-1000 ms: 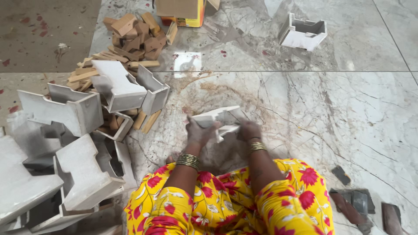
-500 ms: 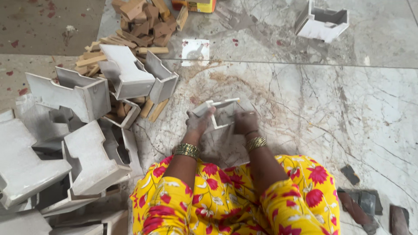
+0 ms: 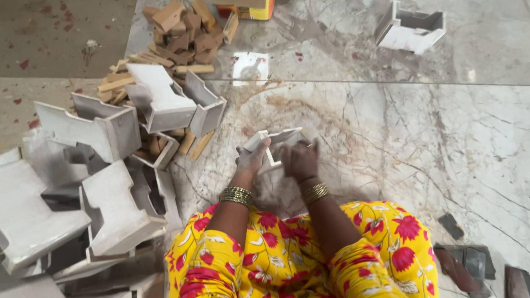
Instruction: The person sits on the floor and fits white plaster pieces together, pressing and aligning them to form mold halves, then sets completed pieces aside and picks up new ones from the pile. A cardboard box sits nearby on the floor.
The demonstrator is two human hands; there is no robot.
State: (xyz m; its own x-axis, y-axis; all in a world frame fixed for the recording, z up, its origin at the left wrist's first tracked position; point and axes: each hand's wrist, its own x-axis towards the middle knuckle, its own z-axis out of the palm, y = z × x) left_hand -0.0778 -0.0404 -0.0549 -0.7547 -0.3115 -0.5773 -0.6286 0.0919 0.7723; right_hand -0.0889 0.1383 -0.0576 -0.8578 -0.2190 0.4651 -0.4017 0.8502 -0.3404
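Head view shows your left hand and right hand both closed around a small white bracket-shaped piece, pressed low against the marble floor at the centre of the frame. Keep your thumbs clear of its edges and hold it flat with even pressure. At left, the heap of white pieces and wooden blocks stay within reach.

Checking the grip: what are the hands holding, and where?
Both hands hold one white notched piece: left hand on its left edge, right hand on its lower right side.
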